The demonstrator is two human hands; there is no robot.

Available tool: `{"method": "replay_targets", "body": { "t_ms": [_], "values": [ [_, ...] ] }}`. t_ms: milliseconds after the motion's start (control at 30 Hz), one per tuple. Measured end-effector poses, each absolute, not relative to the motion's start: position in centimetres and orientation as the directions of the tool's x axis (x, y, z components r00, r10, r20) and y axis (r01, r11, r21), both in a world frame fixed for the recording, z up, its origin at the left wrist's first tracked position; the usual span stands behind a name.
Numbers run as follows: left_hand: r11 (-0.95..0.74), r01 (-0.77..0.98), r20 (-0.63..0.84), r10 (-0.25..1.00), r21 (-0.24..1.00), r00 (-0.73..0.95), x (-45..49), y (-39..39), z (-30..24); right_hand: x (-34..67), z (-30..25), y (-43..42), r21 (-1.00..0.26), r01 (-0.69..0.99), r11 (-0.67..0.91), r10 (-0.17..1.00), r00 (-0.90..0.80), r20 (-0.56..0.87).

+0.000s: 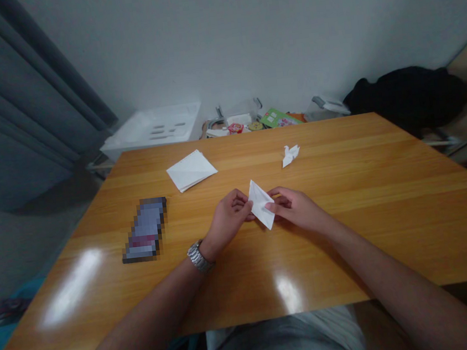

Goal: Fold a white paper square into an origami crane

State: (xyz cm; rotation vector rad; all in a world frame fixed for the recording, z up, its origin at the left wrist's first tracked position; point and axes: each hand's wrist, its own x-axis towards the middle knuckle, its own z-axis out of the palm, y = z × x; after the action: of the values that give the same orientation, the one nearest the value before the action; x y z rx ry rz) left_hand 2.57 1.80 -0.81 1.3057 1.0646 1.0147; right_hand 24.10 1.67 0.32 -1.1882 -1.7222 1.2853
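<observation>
A small white folded paper (261, 200), roughly diamond-shaped, is held up between my two hands above the wooden table. My left hand (233, 215) pinches its left edge between thumb and fingers; a metal watch sits on that wrist. On the right edge, my right hand (293, 206) grips the paper with its thumb lying on the near face. Both hands are closed, and some fingers are hidden behind the paper. Beyond my right hand stands a white folded paper bird (290, 155). Farther left lies a small stack of white paper sheets (192, 170).
A phone (145, 229), blurred out, lies on the left of the wooden table (378, 199). Behind the far edge are a white plastic crate (157, 124), a green packet (280, 118) and other small items. A black cloth heap (409, 95) is at the back right.
</observation>
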Motion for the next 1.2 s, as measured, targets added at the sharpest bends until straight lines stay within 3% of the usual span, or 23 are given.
{"method": "replay_targets", "body": {
  "t_ms": [100, 333, 567, 867, 1200],
  "values": [
    [-0.009, 0.055, -0.005, 0.969, 0.998, 0.246, 2.8, 1.6, -0.8, 23.9, 0.2, 1.7, -0.959, 0.265, 0.101, 0.944, -0.33, 0.008],
    [-0.216, 0.336, 0.116, 0.949, 0.917, 0.293, 3.0, 1.2, -0.4, 24.4, 0.0, 2.0, -0.887, 0.417, 0.199, 0.953, -0.292, 0.076],
    [-0.271, 0.361, 0.16, 0.937, 0.892, 0.309, 3.0, 0.8, 0.1, 23.9, 0.7, 1.6, -0.832, 0.47, 0.294, 0.918, -0.381, 0.11],
    [-0.22, 0.378, 0.113, 0.952, 0.899, 0.286, 3.3, 0.7, 0.0, 23.7, 1.1, 1.5, -0.809, 0.535, 0.241, 0.943, -0.327, 0.065],
    [-0.193, 0.315, 0.102, 0.953, 0.929, 0.284, 3.5, 0.8, -0.3, 23.5, 1.0, 1.5, -0.808, 0.521, 0.274, 0.941, -0.321, 0.112]
  ]
}}
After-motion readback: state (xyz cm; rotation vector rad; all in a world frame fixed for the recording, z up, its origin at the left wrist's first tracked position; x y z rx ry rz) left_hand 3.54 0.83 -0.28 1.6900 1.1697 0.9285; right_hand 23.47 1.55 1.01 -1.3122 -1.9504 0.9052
